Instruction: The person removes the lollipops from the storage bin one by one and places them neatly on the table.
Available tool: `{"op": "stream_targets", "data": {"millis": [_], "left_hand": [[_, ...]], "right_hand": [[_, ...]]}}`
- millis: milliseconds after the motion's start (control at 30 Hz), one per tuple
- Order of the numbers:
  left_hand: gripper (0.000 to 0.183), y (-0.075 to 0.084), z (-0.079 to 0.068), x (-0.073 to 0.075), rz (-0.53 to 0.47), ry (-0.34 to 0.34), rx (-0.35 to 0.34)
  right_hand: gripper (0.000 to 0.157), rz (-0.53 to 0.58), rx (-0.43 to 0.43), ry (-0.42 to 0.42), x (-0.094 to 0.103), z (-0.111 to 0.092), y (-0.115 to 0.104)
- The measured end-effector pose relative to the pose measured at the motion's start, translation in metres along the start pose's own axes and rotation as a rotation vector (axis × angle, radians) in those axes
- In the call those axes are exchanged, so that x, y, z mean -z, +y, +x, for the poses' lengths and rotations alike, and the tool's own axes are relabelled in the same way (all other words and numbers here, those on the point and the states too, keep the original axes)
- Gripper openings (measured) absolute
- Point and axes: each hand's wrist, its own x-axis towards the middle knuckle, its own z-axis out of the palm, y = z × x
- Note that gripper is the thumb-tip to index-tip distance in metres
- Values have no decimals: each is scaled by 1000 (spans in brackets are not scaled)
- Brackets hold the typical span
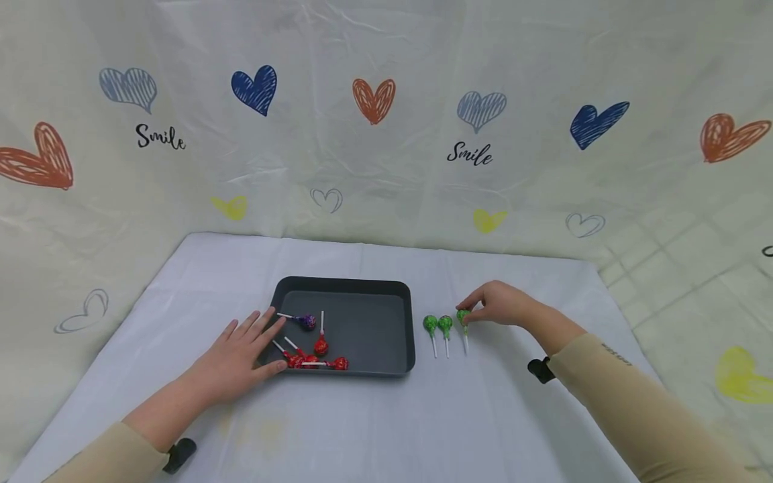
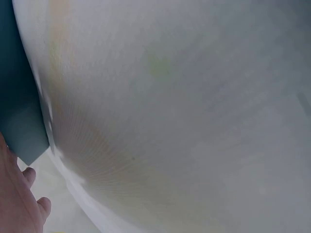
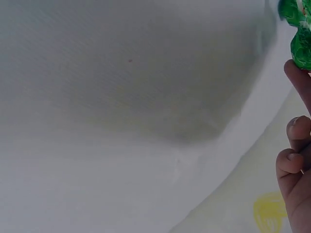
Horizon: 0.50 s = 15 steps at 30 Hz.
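My left hand (image 1: 228, 365) lies spread at the left side of a dark grey tray (image 1: 374, 329), fingers straight over its rim. Inside the tray are a purple lollipop (image 1: 308, 323) and several red lollipops (image 1: 321, 346), bunched toward the near left. To the right of the tray, my right hand (image 1: 502, 303) pinches the head of a green lollipop (image 1: 462, 316) between thumb and finger, its white stick pointing toward me. Two more green lollipops (image 1: 445, 324) lie beside it in a row. The right wrist view catches a green wrapper (image 3: 302, 46) at the fingertip.
A white cloth (image 1: 362, 429) covers the table, with faint yellowish stains at the near left. Behind it hangs a pale backdrop (image 1: 410, 168) printed with hearts and the word Smile. A dark band (image 1: 541, 370) sits at my right wrist.
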Motion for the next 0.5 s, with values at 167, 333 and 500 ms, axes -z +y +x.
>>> {"op": "stream_targets", "data": {"millis": [167, 333, 500], "left_hand": [[87, 4, 0, 3, 5, -3, 13], [88, 6, 0, 6, 5, -11, 23], [87, 8, 0, 9, 22, -22, 27]], "right_hand": [[26, -50, 21, -12, -9, 4, 4], [26, -89, 49, -2, -15, 6, 4], [25, -94, 63, 20, -17, 5, 4]]}}
